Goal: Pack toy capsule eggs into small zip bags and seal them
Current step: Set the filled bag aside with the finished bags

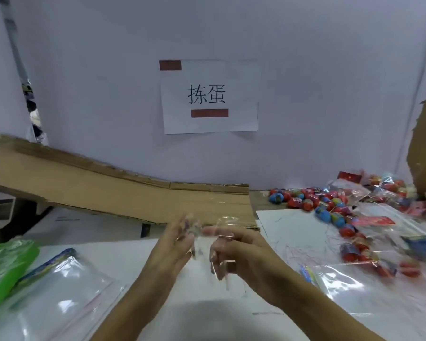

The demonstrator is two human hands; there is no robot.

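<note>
A white paper sign (209, 97) on the wall reads "拣蛋" in black.

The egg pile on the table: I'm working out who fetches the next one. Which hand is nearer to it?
Right. The right hand sits just left of the egg pile; the left hand is farther left, beyond the clear bag that both hold.

Two bare forearms enter from 6 o'clock, with no sleeves, gloves, watch or rings visible. The left hand (175, 244) and right hand (236, 252) are slender, with long fingers, motion-blurred at the fingertips.
</note>
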